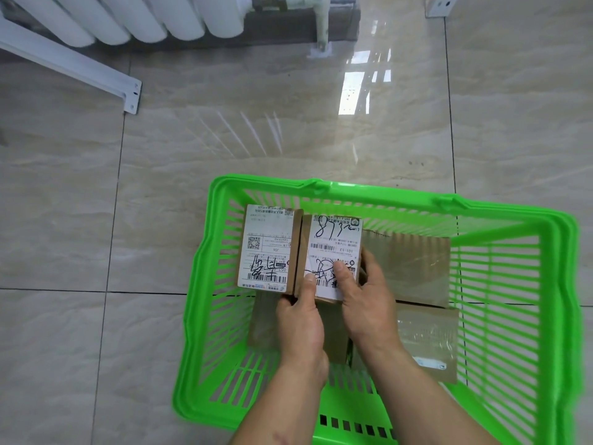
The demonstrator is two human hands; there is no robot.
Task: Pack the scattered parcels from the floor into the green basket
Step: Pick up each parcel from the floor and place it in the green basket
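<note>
Both hands over green basket, which sits on the tiled floor. Left hand and right hand together pinch one labelled parcel, thumbs on top, fingers underneath (mostly hidden). It sits flush against a second labelled parcel. Plain brown boxes lie lower inside. Judgement: lower it level, edges aligned with its neighbour, before loosening either grip.
</note>
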